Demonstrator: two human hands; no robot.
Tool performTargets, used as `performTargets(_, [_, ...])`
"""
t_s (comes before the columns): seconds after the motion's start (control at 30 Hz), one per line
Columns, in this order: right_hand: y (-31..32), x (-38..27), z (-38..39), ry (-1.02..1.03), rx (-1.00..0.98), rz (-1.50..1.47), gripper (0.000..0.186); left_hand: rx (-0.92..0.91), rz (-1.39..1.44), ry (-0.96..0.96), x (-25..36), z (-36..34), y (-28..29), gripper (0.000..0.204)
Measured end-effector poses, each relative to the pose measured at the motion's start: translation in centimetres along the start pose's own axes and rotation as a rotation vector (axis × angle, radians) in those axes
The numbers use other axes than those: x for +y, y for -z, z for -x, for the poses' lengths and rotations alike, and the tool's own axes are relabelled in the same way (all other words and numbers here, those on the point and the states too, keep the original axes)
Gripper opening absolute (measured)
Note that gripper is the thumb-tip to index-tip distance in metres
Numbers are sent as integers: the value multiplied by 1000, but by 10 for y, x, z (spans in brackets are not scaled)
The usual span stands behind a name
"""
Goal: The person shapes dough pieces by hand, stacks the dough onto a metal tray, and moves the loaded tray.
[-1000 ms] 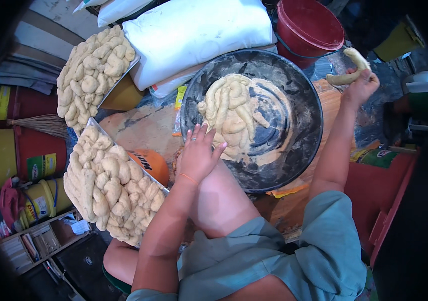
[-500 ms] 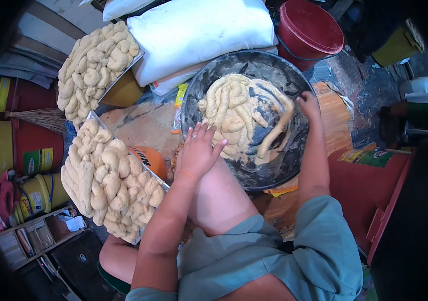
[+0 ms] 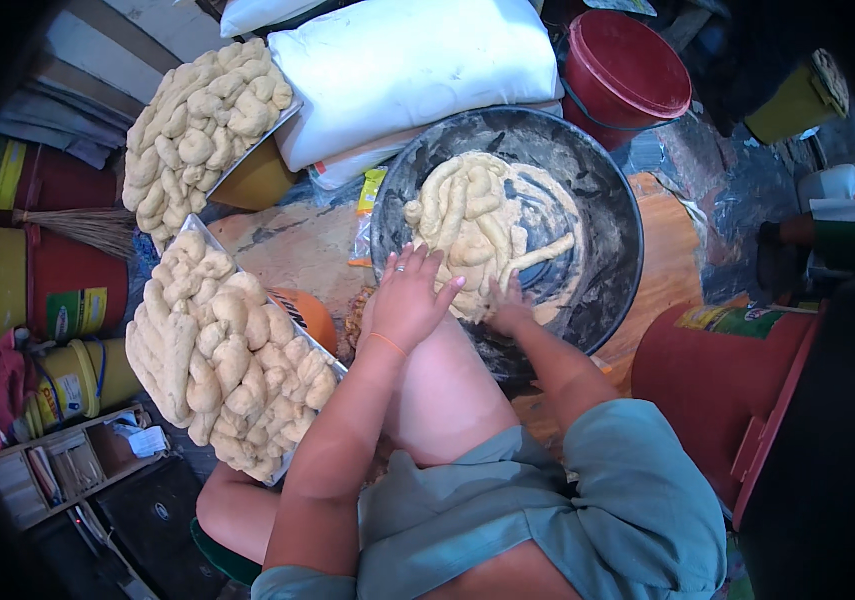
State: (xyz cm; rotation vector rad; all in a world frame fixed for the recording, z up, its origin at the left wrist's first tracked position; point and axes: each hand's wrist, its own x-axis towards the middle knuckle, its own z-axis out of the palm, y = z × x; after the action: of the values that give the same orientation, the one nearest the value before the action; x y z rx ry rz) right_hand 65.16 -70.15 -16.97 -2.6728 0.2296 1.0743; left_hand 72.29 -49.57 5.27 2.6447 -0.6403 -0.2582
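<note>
My left hand (image 3: 409, 305) rests palm down over my bare knee at the basin's near-left rim, open, fingertips by the dough pile. My right hand (image 3: 507, 308) is low inside the dark round basin (image 3: 612, 235), fingers loosely bent and apart at the near end of a short dough rope (image 3: 552, 251), slightly blurred. Twisted, pale dough pieces (image 3: 462, 195) are heaped in the basin's left half, over a floury bottom. Two trays heaped with knobbly dough stand left: one farther back (image 3: 197, 130), one nearer (image 3: 227, 350) beside my left forearm.
White sacks (image 3: 412, 70) lie behind the basin, beside a red bucket (image 3: 627, 65). A large red bin (image 3: 697, 390) stands at my right. An orange container (image 3: 309, 318), stacked buckets (image 3: 67, 290), a straw broom (image 3: 77, 222) and wooden compartments (image 3: 77, 460) are on the left.
My right hand came down from beyond the basin's right rim, where it held a dough piece aloft, into the basin. That rope landed inside and now lies shifted. My left hand barely moved.
</note>
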Motion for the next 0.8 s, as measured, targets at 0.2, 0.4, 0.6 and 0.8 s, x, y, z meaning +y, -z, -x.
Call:
performTargets(0.2, [22,45,27,-260,-108,80,94,-8,18,21,-3,6,6,57])
performTargets(0.4, [42,70,2,-322,-170,-26,48,3,40,13,-1,8,8,57])
performTargets(0.6, [64,63,3,-39,-81,-5,27,3,76,14,-2,8,6,57])
performTargets(0.8, [115,63,56,196,109,-196,27,29,37,31,-14,13,0,56])
